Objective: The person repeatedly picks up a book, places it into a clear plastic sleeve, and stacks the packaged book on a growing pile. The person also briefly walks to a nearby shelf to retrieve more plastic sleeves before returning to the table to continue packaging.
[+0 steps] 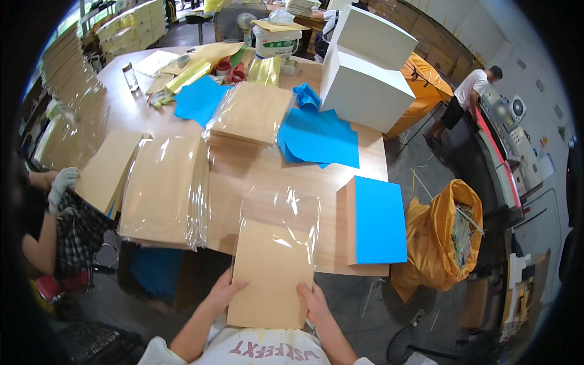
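Between my two hands is a tan pad of paper or card (274, 267), partly inside a clear plastic sleeve whose loose top end sticks out beyond it over the table edge. My left hand (224, 291) grips its left side, thumb on top. On the right side, my right hand (314, 300) holds it the same way. The fingers beneath are hidden. Left of it lies a tall pile of tan pads in clear sleeves (161, 191). A stack of blue-topped sheets (380, 220) stands at the table's right corner.
Farther back on the table (243, 176) are another sleeved pile (252, 112), loose blue sheets (322, 137), large white stacks (365, 85) and a white bucket (277, 42). A co-worker's gloved hand (62, 185) touches tan sheets at left. An orange sack (429, 243) stands right.
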